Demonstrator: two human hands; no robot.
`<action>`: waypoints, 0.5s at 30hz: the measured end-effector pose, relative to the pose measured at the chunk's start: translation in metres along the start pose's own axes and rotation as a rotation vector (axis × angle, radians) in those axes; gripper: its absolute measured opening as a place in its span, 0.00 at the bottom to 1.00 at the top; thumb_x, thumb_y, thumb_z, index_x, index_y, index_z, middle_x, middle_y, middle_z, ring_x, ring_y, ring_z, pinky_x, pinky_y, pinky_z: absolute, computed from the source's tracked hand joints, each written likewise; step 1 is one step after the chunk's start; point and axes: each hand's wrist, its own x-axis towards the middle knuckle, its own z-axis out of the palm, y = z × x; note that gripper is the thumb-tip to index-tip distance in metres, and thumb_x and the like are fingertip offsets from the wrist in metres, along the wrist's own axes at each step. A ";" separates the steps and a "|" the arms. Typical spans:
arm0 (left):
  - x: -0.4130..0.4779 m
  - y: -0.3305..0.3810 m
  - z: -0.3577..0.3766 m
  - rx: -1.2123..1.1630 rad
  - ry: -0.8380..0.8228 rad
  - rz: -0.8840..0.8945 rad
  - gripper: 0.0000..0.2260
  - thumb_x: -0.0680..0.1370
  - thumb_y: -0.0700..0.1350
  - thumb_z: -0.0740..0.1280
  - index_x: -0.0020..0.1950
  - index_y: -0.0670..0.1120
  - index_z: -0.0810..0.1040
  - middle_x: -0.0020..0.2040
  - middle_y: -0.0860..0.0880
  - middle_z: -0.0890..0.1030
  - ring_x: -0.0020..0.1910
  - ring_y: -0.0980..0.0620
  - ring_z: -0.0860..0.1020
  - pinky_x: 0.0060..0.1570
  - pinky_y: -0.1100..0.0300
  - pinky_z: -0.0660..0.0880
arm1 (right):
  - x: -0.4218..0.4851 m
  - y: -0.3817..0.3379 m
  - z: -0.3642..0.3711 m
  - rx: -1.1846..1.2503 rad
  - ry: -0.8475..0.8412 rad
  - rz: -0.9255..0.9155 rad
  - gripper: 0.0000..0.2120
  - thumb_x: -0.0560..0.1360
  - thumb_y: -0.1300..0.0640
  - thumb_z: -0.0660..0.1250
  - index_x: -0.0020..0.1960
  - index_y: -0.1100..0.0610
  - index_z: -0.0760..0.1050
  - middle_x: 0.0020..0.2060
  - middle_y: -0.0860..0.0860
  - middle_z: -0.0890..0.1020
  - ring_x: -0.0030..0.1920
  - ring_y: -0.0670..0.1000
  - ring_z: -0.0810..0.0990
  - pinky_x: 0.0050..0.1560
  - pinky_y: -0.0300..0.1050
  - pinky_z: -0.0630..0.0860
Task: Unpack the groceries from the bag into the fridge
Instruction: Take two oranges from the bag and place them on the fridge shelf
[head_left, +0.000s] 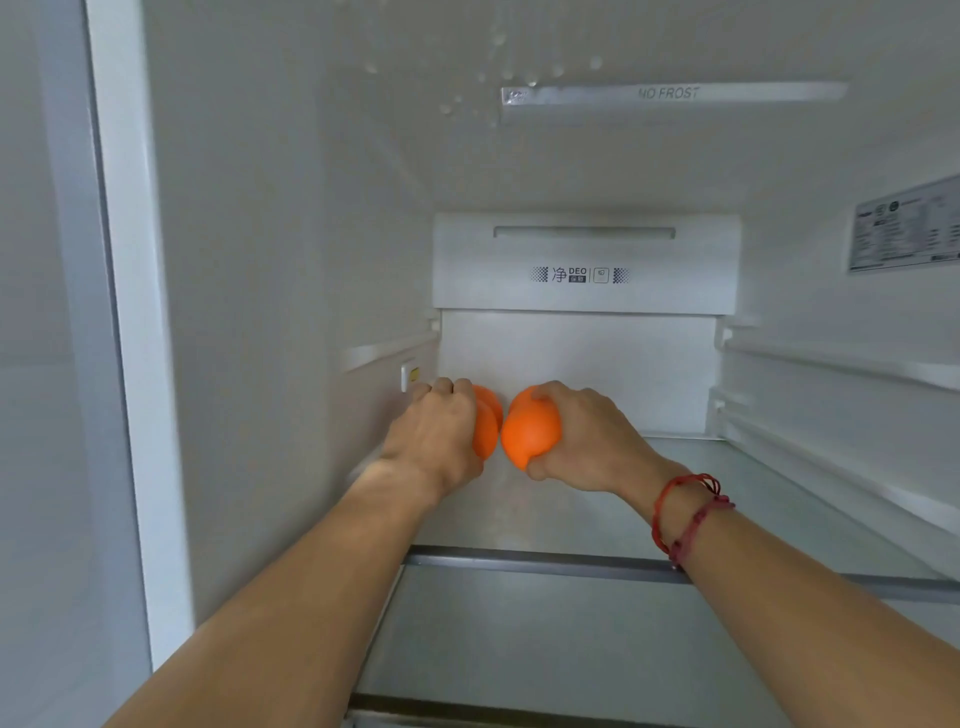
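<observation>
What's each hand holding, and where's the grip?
Left hand wraps a round orange fruit from its left side; right hand grips a second round orange fruit from its right side.

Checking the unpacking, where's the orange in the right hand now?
In the head view, the orange sits centre, gripped by the right hand over the glass shelf, beside the left hand's orange.

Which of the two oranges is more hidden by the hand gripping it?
The orange in the left hand: only its right edge shows past the knuckles. The right hand's orange is mostly exposed.
</observation>
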 end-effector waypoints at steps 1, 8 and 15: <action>0.001 0.000 0.000 0.002 0.001 -0.001 0.21 0.72 0.44 0.71 0.62 0.41 0.69 0.60 0.42 0.72 0.63 0.41 0.69 0.52 0.50 0.74 | 0.001 0.000 0.000 0.002 0.002 0.007 0.42 0.59 0.49 0.79 0.70 0.44 0.66 0.61 0.56 0.73 0.58 0.59 0.75 0.54 0.49 0.75; 0.006 0.002 0.001 -0.025 -0.020 0.001 0.23 0.72 0.43 0.71 0.65 0.42 0.69 0.62 0.41 0.69 0.64 0.40 0.68 0.51 0.56 0.70 | 0.002 0.000 -0.001 0.043 0.003 0.032 0.41 0.61 0.50 0.78 0.70 0.45 0.64 0.63 0.53 0.74 0.59 0.57 0.75 0.53 0.49 0.75; 0.002 0.003 0.001 -0.073 -0.010 0.004 0.24 0.71 0.44 0.71 0.64 0.43 0.69 0.60 0.41 0.71 0.62 0.41 0.70 0.49 0.58 0.67 | -0.001 -0.001 -0.005 0.084 -0.014 0.059 0.39 0.63 0.51 0.77 0.70 0.44 0.63 0.63 0.52 0.73 0.58 0.56 0.75 0.54 0.49 0.75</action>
